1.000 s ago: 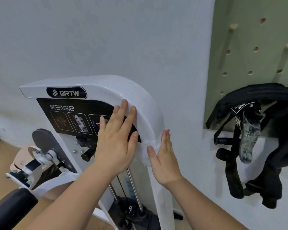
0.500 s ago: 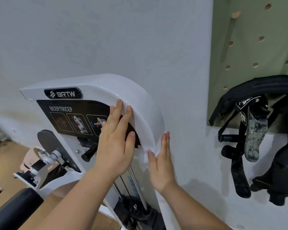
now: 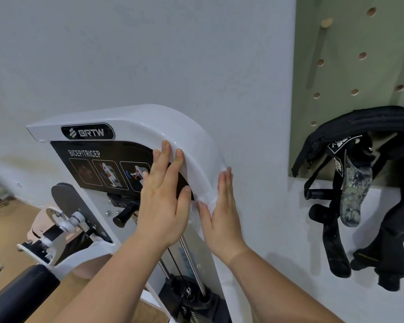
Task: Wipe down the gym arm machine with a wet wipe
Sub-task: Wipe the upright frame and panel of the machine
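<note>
The white arm machine [image 3: 135, 122] stands against the wall, with a black BICEP/TRICEP label on its front. My right hand [image 3: 222, 215] lies flat on the curved right edge of its cover, fingers up, pressing a white wet wipe [image 3: 208, 197] against it. Only a crumpled bit of the wipe shows beside the palm. My left hand [image 3: 163, 201] rests flat and spread on the front of the cover, fingertips at the curved rim, holding nothing.
A grey wall is right behind the machine. At the right a green pegboard [image 3: 350, 66] carries black straps and handles [image 3: 359, 183]. A black roller pad [image 3: 21, 292], chrome guide rods [image 3: 191, 259] and the weight stack sit lower down; wooden floor at left.
My right hand with the wipe has slid slightly up along the curved edge. My left hand stays on the cover. The view has shifted up and left.
</note>
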The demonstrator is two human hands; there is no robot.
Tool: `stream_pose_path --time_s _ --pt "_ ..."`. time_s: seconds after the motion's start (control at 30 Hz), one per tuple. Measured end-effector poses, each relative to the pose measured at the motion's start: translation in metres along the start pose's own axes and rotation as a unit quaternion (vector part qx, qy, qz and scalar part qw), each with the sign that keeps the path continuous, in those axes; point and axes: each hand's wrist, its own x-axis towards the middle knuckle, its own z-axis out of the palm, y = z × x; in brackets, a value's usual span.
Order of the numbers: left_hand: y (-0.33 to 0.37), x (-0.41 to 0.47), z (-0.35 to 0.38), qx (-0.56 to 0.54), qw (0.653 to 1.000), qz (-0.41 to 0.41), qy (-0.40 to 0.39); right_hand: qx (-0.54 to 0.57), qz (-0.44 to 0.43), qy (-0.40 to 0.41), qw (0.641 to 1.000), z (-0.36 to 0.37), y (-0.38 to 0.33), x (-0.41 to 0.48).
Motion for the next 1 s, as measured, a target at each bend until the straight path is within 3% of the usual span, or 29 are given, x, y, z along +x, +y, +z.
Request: stream_pose_path --time_s 0.1,0.17,0.4,0.53,0.77,1.0 --pt "0.001 0.0 0.0 -0.001 1.0 -0.001 -0.003 0.009 0.102 -0.059 0.993 0.001 0.028 -0.023" --pt "0.002 0.0 0.001 0.0 1.0 -0.002 -0.005 0.015 0.121 -0.094 0.988 -0.006 0.027 -0.018" --pt "0.005 0.0 0.007 -0.01 1.0 -0.008 0.015 -0.002 0.008 -0.051 0.999 -0.018 -0.038 0.044" --pt "0.002 0.0 0.005 -0.003 1.0 -0.003 0.011 -0.013 -0.044 0.012 0.999 -0.004 -0.026 0.029" --pt "0.001 0.001 0.005 0.006 1.0 -0.008 -0.001 0.047 0.17 -0.105 0.979 -0.003 0.031 -0.027" --pt "0.002 -0.001 -0.003 -0.021 1.0 0.008 -0.014 0.075 0.056 -0.029 0.995 -0.018 -0.056 0.056"
